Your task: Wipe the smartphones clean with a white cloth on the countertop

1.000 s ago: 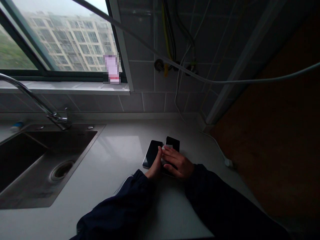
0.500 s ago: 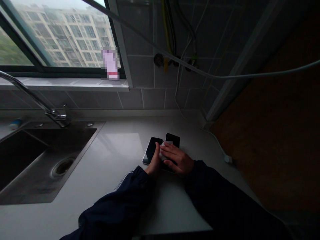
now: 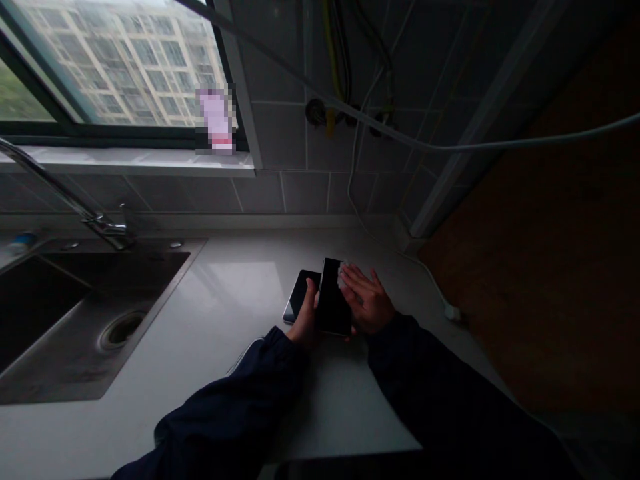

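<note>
A dark smartphone (image 3: 334, 308) rests in my left hand (image 3: 305, 320), screen up. The left thumb lies along its left edge, and fingertips peek out by its lower right corner. My right hand (image 3: 373, 301) presses a crumpled white tissue (image 3: 343, 275) against the upper right of the screen, its fingers nearly flat over it. Just left of these, a second dark phone (image 3: 296, 297) with a light rim lies on the white countertop (image 3: 240, 293), partly covered by my left hand and the first phone.
To the left is a steel sink (image 3: 75, 340) with a chrome faucet (image 3: 107, 230). A white cable (image 3: 425, 267) with a plug runs along the counter's right side. Another cable (image 3: 440, 148) hangs across the view. A blurred pink item (image 3: 216, 120) stands on the windowsill.
My right hand and the tissue have slid right and slightly up across the phone, uncovering most of its screen. The left hand keeps its hold. The view has shifted slightly.
</note>
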{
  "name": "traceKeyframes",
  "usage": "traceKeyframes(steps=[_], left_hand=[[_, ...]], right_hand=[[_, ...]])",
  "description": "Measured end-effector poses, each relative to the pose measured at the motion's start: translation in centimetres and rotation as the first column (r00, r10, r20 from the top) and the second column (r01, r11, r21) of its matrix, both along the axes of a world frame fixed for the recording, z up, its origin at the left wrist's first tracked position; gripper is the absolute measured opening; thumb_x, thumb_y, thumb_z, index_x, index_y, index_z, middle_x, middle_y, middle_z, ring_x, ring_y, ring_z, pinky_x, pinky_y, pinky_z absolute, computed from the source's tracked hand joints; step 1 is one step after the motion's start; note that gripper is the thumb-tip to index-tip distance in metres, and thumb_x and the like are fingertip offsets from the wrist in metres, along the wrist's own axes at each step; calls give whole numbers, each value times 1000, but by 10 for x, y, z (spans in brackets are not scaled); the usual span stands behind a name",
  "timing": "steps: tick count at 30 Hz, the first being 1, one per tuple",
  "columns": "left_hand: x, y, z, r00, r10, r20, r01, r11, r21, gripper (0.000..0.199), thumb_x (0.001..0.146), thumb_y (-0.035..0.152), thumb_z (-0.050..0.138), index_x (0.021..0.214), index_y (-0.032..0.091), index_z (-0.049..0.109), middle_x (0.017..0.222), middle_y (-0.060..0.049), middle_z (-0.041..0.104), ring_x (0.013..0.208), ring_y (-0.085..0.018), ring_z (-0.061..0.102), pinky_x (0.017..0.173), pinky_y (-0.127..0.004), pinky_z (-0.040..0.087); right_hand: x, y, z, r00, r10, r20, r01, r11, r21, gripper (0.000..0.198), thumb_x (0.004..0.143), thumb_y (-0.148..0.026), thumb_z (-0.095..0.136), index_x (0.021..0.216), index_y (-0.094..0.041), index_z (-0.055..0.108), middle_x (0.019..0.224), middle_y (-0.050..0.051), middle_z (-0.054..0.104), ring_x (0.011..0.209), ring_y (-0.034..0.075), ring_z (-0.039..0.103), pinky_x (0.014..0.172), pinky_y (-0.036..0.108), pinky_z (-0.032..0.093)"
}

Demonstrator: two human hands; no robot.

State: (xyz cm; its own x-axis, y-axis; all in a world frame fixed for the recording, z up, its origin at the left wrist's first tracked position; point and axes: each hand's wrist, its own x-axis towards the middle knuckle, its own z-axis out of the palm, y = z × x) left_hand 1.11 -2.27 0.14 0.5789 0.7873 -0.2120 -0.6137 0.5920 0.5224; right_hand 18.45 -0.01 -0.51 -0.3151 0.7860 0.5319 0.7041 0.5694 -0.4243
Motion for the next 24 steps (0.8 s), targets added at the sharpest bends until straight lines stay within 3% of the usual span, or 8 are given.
traceKeyframes(steps=[7,12,17,24], left_hand=[[3,-5,-6,994,-57,-94,65,995,78,79,95,73,33,151,21,48,112,-17,76,95,-32,76,83,-46,61],[6,-8,-9,989,-7,-147,24,993,119,66,101,61,33,155,25,44,129,-13,71,118,-30,68,98,-43,57],[8,-7,3,979,125,-158,-122,992,30,61,104,54,27,152,23,48,140,-10,64,135,-25,56,112,-37,46],[2,3,-4,975,182,-127,-205,959,-194,84,91,77,39,128,6,66,108,-20,76,109,-32,71,100,-43,54]], right_hand=[[4,4,-5,999,35,-24,-35,999,17,57,106,-48,34,153,-18,45,158,15,43,152,30,31,121,63,27],[1,0,-7,989,141,45,-144,987,76,72,103,-62,28,160,-18,28,166,14,26,157,30,14,124,62,19],[-5,-7,-5,955,273,119,-276,961,5,73,103,-66,20,158,-21,35,163,13,35,156,30,21,124,63,12],[-11,-19,4,868,494,60,-487,868,-98,77,100,-72,16,146,-23,53,151,12,54,149,30,38,123,65,7]])
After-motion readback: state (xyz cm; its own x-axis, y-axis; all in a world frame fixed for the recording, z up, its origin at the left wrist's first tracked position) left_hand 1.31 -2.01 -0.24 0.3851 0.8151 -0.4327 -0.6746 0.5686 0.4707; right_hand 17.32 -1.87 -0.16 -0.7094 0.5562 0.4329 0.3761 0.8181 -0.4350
